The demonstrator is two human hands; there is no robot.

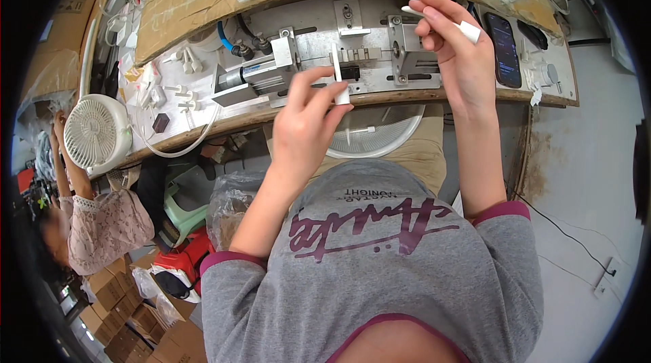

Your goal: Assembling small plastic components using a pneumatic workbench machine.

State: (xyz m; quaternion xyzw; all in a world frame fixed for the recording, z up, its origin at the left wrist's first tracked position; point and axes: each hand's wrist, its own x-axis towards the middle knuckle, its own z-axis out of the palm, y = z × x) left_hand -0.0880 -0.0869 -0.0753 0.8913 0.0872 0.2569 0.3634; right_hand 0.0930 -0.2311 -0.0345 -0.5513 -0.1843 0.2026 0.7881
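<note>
My left hand (303, 117) pinches a slim white plastic stick with a wider flat end (342, 98), its narrow part pointing away from me. It stands over the near edge of a metal clamping fixture (319, 58). Raised to the right of the fixture, my right hand (460, 47) grips a similar white plastic stick (470, 31). Its thin tip pokes out past the fingers on the left, while the wide end shows by the thumb; fingers hide the middle. Between the fixture's two end blocks sits a small notched metal holder (359, 54).
A cardboard sheet (196, 3) with a long plastic-wrapped piece covers the back. Loose white parts and a small fan (98, 134) are at left, a phone (502, 51) at right. Below the bench edge is a white basket (380, 139). A co-worker (102, 220) sits at far left.
</note>
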